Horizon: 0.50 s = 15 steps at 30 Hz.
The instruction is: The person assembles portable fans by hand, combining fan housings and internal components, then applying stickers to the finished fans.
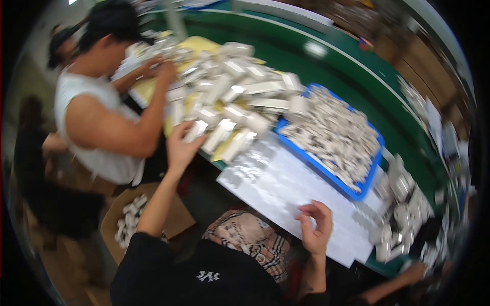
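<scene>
My left hand point(182, 148) reaches to the near edge of a pile of white box-shaped plastic pieces point(220, 135). Its thumb and fingers are closed around one white piece point(194, 132) at the pile's end. Over the near edge of a white sheet point(291, 176), my right hand point(317, 227) is raised with loosely bent fingers, the thumb apart from them and nothing visible between. A blue tray point(329, 178) heaped with small off-white parts point(337, 135) stands beyond the sheet. Blur hides the fine detail of the pieces.
A co-worker in a white sleeveless top point(97, 115) handles pieces at the left of the green table point(278, 56). Below stands a cardboard box point(176, 217) with white parts. Bagged white parts point(403, 214) lie at right, near another person's arm point(395, 283).
</scene>
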### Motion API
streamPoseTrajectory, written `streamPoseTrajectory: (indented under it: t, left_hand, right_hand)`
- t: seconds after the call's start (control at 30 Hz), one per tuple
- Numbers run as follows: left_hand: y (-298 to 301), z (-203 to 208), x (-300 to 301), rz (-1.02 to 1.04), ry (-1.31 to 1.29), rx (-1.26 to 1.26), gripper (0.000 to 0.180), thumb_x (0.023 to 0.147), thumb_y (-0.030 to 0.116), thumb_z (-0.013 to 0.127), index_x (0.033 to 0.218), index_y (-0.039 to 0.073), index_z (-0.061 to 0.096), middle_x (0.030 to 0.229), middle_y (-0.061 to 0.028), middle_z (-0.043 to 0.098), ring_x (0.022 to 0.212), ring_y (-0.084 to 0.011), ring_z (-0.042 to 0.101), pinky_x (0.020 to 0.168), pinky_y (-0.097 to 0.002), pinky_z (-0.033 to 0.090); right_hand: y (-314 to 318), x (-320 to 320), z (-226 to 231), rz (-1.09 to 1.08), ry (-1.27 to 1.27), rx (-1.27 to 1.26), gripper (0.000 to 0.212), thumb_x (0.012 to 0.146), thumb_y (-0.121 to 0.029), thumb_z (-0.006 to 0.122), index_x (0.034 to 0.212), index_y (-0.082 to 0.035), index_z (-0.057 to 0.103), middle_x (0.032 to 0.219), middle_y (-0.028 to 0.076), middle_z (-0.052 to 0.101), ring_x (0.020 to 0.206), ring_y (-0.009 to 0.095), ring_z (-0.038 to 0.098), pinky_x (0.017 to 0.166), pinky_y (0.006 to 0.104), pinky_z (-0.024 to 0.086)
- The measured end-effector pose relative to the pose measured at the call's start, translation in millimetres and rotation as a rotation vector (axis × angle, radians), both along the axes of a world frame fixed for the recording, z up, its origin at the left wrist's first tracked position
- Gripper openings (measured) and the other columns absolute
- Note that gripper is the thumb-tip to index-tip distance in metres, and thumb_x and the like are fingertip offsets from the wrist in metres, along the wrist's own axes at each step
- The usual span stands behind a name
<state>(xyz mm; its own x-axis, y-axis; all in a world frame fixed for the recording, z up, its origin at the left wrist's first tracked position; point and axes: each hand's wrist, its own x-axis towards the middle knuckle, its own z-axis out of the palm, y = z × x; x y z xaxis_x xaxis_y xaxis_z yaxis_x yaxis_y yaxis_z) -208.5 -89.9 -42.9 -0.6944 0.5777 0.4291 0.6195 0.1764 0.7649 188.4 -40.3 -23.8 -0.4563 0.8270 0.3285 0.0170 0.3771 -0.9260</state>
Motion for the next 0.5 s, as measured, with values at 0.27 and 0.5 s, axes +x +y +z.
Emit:
streamPoseTrajectory:
  t: [0.27, 0.5]
  left_hand:
    - [-3.7, -48.6, -41.5, 0.048, 0.036, 0.245, 0.015, 0.093, 0.005, 0.061, 0.097, -0.007, 0.068, 0.098, -0.0082, 0.068, 0.087, -0.0154, 0.062, 0.081, -0.0275, 0.049]
    - [-10.3, -34.1, -24.6, 0.098, -0.122, 0.405, 0.027, 0.099, 0.014, 0.051, 0.101, -0.008, 0.066, 0.103, -0.0112, 0.067, 0.091, -0.0178, 0.062, 0.086, -0.032, 0.049]
  right_hand:
    - [24.0, 23.9, 29.3, 0.003, -0.076, 0.079, 0.028, 0.085, -0.002, 0.066, 0.113, -0.002, 0.063, 0.096, 0.01, 0.067, 0.076, 0.018, 0.065, 0.069, 0.0275, 0.053]
    - [75.2, 134.6, 65.5, -0.556, -0.559, 0.472, 0.039, 0.078, -0.009, 0.072, 0.116, -0.003, 0.061, 0.107, 0.014, 0.064, 0.099, 0.029, 0.062, 0.086, 0.037, 0.049]
